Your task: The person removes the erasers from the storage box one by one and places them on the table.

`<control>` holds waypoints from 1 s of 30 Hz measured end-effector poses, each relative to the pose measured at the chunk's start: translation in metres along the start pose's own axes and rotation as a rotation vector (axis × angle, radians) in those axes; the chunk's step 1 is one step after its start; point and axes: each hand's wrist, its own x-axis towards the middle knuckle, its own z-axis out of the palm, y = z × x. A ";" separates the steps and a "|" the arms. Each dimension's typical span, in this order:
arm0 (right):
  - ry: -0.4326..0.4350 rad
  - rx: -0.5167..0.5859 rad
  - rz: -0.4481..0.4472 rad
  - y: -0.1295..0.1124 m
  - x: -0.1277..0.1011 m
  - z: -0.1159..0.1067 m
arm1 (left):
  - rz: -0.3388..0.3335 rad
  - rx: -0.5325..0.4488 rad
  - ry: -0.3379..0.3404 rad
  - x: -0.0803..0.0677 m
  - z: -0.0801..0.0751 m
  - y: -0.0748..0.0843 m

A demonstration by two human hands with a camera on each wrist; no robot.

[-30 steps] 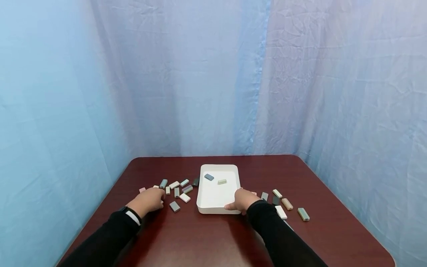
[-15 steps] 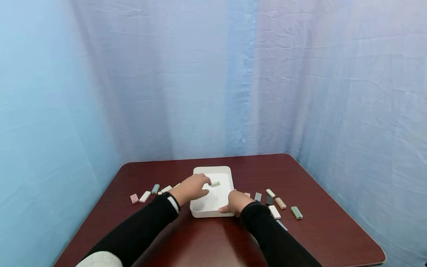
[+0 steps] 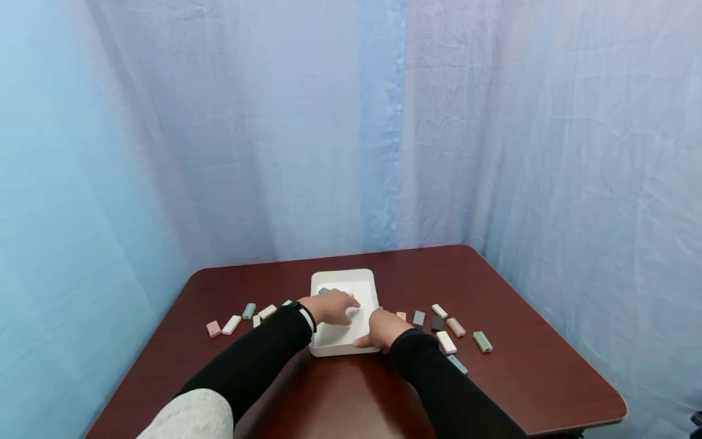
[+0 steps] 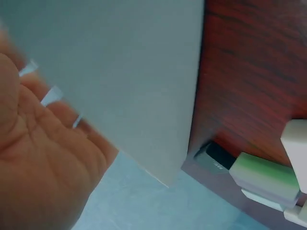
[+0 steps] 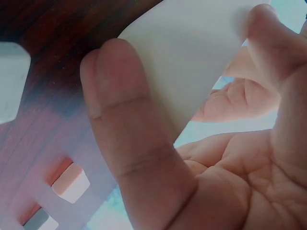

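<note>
Head view: white tray (image 3: 368, 281) at table (image 3: 521, 378) centre. My right hand (image 3: 384, 330) grips its 4 o'clock corner. My left hand (image 3: 332, 306) reaches inside, grasp indiscernible. Blocks (image 3: 444, 341) lie at 3 o'clock.

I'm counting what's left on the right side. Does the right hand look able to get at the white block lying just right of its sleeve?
Probably yes. The right hand grips the white tray at its near right corner, so it must first let go. The white block lies bare on the table beside the sleeve, nothing covering it.
</note>
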 end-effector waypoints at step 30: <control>-0.033 0.049 -0.013 -0.002 -0.008 0.002 | 0.067 -0.023 -0.080 -0.003 0.012 0.013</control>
